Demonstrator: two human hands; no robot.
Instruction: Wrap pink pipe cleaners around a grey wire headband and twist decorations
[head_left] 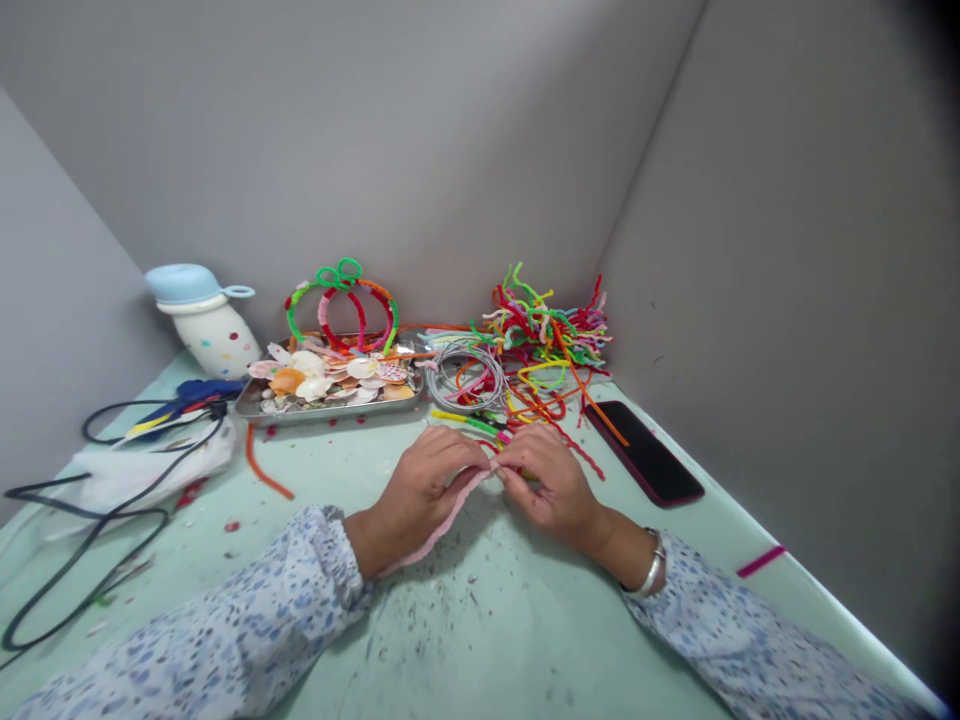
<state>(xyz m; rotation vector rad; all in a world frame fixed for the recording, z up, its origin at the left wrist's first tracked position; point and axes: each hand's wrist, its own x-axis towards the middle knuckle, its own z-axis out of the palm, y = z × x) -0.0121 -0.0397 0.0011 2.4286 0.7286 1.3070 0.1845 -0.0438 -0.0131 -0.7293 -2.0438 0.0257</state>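
Both of my hands meet over the middle of the table, fingertips nearly touching. My left hand (426, 492) is closed in a pinch on a pale pink pipe cleaner (456, 512), which trails back beneath the palm toward the wrist. At its far end, the thumb and forefinger of my right hand (556, 490) pinch the same pipe cleaner. Just beyond the fingers lie a yellow and green pipe cleaner (466, 422) and red ones, partly hidden behind my hands.
A metal tray (337, 410) of shells stands at the back, with pipe-cleaner rings (361, 310) behind it. Right of it are a grey wire coil (465, 378) and a pipe-cleaner heap (551, 325). A phone (645, 455), bottle (214, 325) and black cable (112, 520) lie around.
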